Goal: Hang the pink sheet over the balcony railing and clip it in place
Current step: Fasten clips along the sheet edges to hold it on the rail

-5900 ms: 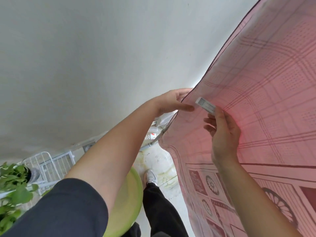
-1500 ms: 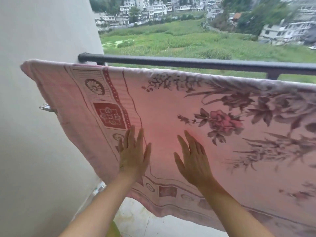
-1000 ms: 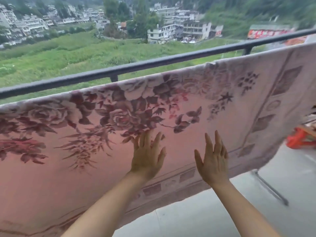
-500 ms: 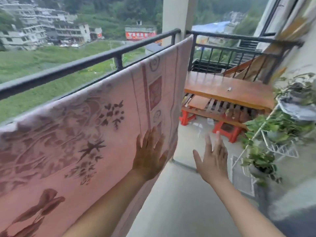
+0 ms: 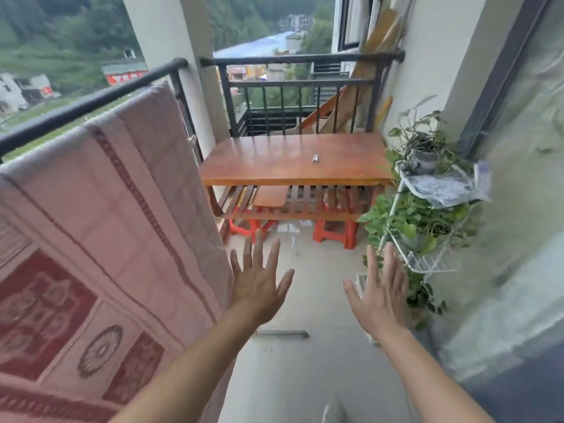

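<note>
Pink sheet draped over railing; left hand, right hand splayed, empty; wooden table, plant rack ahead.

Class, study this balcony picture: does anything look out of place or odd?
A small silvery object, perhaps a clip, lies alone on the wooden table, while no clip plainly shows on this end of the pink sheet draped over the railing.
</note>
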